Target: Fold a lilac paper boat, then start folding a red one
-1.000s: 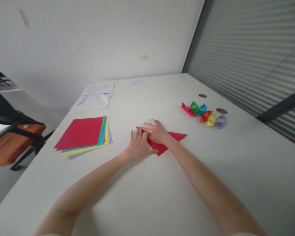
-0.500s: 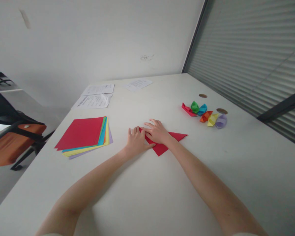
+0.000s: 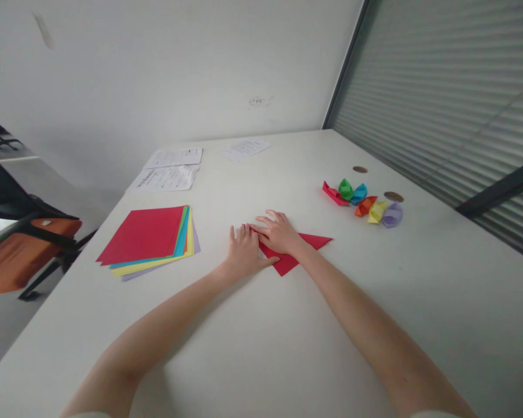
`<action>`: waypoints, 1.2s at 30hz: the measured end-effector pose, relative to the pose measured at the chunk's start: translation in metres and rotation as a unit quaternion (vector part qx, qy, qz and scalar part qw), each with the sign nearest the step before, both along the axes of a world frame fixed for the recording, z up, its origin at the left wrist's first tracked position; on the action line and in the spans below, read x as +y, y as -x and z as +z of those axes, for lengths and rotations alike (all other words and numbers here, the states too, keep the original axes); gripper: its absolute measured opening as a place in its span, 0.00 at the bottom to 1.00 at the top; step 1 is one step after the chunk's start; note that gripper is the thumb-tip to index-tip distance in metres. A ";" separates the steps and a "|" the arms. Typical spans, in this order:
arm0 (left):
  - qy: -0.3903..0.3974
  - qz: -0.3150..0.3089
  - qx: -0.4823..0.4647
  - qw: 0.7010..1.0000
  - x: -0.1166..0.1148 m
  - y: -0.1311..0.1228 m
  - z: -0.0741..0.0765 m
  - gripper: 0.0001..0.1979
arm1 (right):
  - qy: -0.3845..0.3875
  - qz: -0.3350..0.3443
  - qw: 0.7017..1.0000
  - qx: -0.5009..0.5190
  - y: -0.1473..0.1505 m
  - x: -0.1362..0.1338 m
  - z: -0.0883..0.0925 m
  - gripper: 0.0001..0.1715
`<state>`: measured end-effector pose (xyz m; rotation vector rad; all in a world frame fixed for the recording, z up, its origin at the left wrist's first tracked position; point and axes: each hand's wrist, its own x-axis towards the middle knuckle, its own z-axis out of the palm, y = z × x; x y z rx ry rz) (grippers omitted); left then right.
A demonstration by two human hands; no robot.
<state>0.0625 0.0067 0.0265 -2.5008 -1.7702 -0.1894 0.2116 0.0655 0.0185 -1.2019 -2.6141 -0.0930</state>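
Note:
A red sheet of paper (image 3: 286, 265), folded into a triangle, lies on the white table in front of me. One corner points toward me and another reaches out to the right. My left hand (image 3: 243, 253) rests on its left end, fingers spread and the thumb stretched along the near edge. Across the paper's upper middle lies my right hand (image 3: 279, 233), its fingers extended and pointing left, close to the left fingertips. Both hands press the paper flat, and they hide its left corner and most of its far edge.
On the left lies a fanned stack of coloured paper (image 3: 143, 235), red on top. Several small folded paper boats (image 3: 366, 204) sit at the right, near two round table holes. Printed sheets (image 3: 168, 178) lie at the back left. An orange chair (image 3: 30, 249) stands beyond the left edge.
My left hand has shifted very slightly to the right along the paper. The right hand and the red paper stay nearly where they were.

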 end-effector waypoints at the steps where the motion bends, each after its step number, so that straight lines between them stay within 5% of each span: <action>1: -0.001 0.000 -0.001 1.000 0.000 0.000 -0.001 0.48 | 0.000 0.000 1.000 0.000 0.000 0.000 -0.001 0.24; 15: -0.031 -0.018 0.034 0.999 -0.007 0.004 0.003 0.49 | -0.011 0.005 0.999 -0.030 -0.010 -0.015 0.001 0.25; 22: -0.023 -0.013 0.026 0.999 -0.009 0.003 -0.001 0.49 | -0.007 0.024 0.999 -0.022 -0.055 -0.029 0.000 0.26; 36: -0.009 -0.012 0.027 1.000 -0.011 0.000 -0.001 0.49 | -0.018 -0.045 0.999 -0.022 -0.148 -0.069 -0.003 0.24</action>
